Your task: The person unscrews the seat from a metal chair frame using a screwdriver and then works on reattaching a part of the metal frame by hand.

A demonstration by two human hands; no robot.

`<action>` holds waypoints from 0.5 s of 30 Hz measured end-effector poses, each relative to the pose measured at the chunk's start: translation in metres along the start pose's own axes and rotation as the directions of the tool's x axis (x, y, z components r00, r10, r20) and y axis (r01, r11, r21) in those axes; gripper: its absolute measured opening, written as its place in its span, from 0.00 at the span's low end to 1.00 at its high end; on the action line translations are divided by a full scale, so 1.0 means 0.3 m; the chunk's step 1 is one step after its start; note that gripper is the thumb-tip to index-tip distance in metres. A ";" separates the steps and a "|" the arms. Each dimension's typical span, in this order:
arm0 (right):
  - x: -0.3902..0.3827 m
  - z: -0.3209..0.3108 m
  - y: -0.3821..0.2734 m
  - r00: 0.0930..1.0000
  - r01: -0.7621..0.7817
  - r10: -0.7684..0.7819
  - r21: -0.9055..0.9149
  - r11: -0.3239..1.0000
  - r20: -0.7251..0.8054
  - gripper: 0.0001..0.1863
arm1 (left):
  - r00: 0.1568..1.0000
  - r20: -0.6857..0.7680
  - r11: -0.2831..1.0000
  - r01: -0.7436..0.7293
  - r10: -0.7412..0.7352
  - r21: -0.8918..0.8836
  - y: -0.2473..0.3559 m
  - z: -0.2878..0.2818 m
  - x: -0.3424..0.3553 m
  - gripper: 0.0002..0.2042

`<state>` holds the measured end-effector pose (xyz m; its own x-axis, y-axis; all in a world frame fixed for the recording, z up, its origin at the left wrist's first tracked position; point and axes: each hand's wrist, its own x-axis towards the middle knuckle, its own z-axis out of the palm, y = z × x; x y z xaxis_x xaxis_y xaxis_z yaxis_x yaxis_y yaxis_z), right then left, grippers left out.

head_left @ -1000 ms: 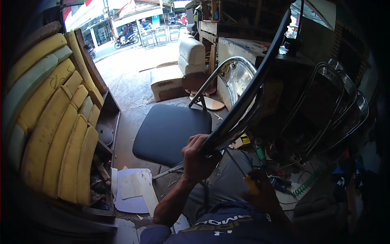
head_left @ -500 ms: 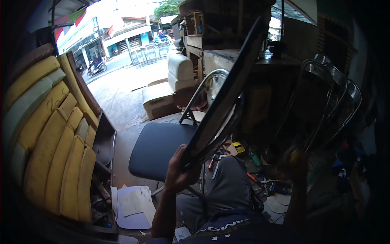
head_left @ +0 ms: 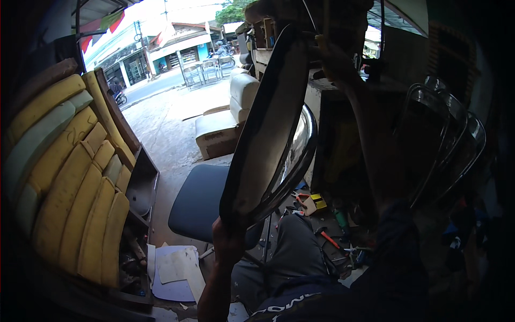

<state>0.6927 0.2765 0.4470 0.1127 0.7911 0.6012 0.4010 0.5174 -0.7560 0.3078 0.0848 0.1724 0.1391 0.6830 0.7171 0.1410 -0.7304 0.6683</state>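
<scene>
The left hand [head_left: 228, 239] has its grip closed on the low end of the long, black-edged, pale-backed panel [head_left: 274, 121], whose long way slants up and right from there, its top near the right hand [head_left: 337, 64], whose grip I cannot tell.

"What colours is the seat panel [head_left: 272, 126] showing?"
"Its rim is showing black, while its inner face is showing dull greyish beige."
"And the slim tool [head_left: 321, 42]?"
"Its handle is showing yellow."
"The foam strips [head_left: 80, 206]?"
"Most are showing mustard yellow; pale grey-green ones are breaking up the stack like stripes, and dark scribbled lines are marking one piece."
"What about the board [head_left: 179, 290]?"
"Lavender is peeking out along its left and lower edges, with an off-white sheet [head_left: 176, 266] covering its right edge."
"The chair seat [head_left: 194, 201]?"
"That's showing plain blue-black."
"Brightest accent?"
"A long handle [head_left: 329, 240] is glowing orange-red."
</scene>
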 end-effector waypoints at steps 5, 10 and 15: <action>-0.034 0.073 -0.003 0.990 0.065 -0.106 0.358 0.931 0.097 0.27 | 0.975 0.045 0.963 0.223 -0.219 -0.153 0.102 -0.001 0.039 0.15; 0.047 -0.004 0.069 0.974 0.225 -0.208 0.388 0.894 -0.084 0.17 | 0.892 0.418 0.780 0.384 -0.174 -0.494 -0.054 -0.177 0.035 0.27; -0.006 -0.052 0.090 0.931 0.359 -0.341 0.479 0.801 -0.127 0.16 | 0.672 0.540 0.642 0.712 -0.507 -0.284 -0.109 -0.133 0.171 0.26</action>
<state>0.7175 0.2840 0.4295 0.0833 0.5189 0.8508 -0.0733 0.8546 -0.5140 0.2712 0.1435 0.1952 0.5514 0.8335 0.0361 -0.0885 0.0155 0.9960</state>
